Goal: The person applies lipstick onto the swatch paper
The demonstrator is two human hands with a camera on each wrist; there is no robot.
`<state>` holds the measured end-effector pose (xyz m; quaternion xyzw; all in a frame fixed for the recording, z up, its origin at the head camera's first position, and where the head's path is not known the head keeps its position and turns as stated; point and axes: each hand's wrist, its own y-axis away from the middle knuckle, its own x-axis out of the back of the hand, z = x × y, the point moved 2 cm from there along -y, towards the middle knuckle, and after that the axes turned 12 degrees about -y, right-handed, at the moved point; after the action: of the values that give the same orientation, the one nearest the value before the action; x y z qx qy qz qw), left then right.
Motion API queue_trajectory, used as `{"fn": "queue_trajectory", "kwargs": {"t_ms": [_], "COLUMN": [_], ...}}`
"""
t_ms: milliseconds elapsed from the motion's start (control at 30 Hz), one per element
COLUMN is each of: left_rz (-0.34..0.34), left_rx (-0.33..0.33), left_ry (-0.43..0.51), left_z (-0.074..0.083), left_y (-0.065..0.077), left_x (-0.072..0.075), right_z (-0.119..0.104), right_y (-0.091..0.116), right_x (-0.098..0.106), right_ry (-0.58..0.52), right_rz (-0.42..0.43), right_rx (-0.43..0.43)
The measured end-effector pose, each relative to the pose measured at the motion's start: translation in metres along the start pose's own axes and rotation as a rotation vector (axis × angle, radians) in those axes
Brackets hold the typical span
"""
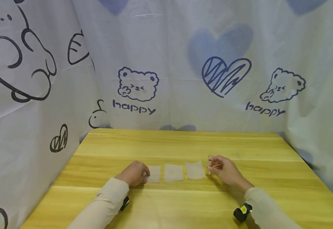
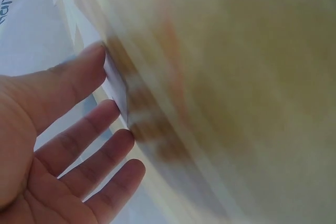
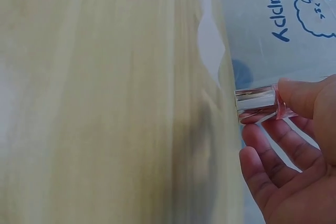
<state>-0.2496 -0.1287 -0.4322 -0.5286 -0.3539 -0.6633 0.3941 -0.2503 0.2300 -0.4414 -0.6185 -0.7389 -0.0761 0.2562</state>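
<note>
Three small whitish square sheets lie in a row on the table: a left one (image 1: 154, 174), a middle one (image 1: 173, 172) and a right one (image 1: 195, 170). My left hand (image 1: 135, 173) pinches the left sheet's outer edge, thumb right at the border; in the left wrist view its other fingers reach loosely toward the sheet (image 2: 116, 90). Just right of the right sheet, my right hand (image 1: 223, 168) holds a small clear pinkish bottle (image 3: 262, 103) with a shiny silvery end between thumb and fingers. That end points toward the tabletop, and the remaining fingers are bent loosely below it.
The wood-patterned table (image 1: 183, 203) runs back to a white curtain (image 1: 169, 63) printed with hearts and bears. More white curtain (image 1: 26, 121) borders the left side. A black wrist camera (image 1: 242, 212) sits under the right sleeve.
</note>
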Motion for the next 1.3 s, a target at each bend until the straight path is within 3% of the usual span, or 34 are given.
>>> {"fn": "queue_trajectory", "kwargs": {"t_ms": [200,467,833,1300], "left_rz": [0.02,0.04,0.061,0.101], "left_rx": [-0.029,-0.063,-0.149,-0.207], "left_ry": [-0.004,0.033,0.087,0.156], "left_z": [0.0,0.008,0.029,0.057], "left_y": [0.003,0.001,-0.004,0.001], "left_x": [0.0,0.01,0.027,0.035], "right_z": [-0.009,-0.023,-0.043,-0.064], "right_y": [0.001,0.0,0.0,0.002], "right_x": [0.0,0.005,0.009,0.0], "right_ry": [0.02,0.057,0.056,0.081], "right_rz": [-0.026,-0.072,-0.153,-0.237], "right_rx": [0.012,0.036,0.098,0.15]}}
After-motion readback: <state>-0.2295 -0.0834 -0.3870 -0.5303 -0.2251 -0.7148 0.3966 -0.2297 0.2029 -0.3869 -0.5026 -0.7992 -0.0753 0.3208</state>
